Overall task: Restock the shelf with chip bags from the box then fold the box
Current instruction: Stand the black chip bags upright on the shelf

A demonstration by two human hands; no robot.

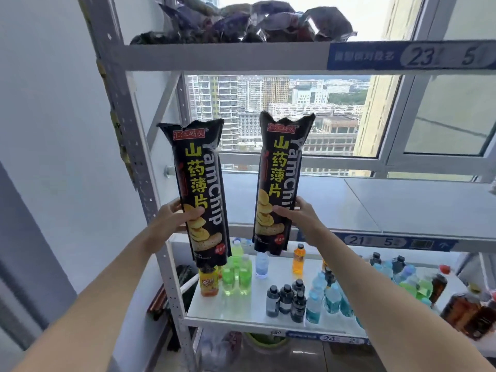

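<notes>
Black foil chip bags, one per hand: left hand (pixel 175 214) grips left bag (pixel 200 191), right hand (pixel 298 214) grips right bag (pixel 279 181), both upright before the middle shelf (pixel 402 205) at 12 o'clock. We judge them light, crushable, slippery; hold low, gently.

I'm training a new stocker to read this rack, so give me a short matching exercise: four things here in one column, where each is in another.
Things:
1. left hand
2. pile of dark snack bags
3. drink bottles
4. right hand

Places:
A. shelf below the middle shelf
B. gripping the left chip bag
C. top shelf
D. gripping the right chip bag

Pairs: 1-B, 2-C, 3-A, 4-D
</notes>
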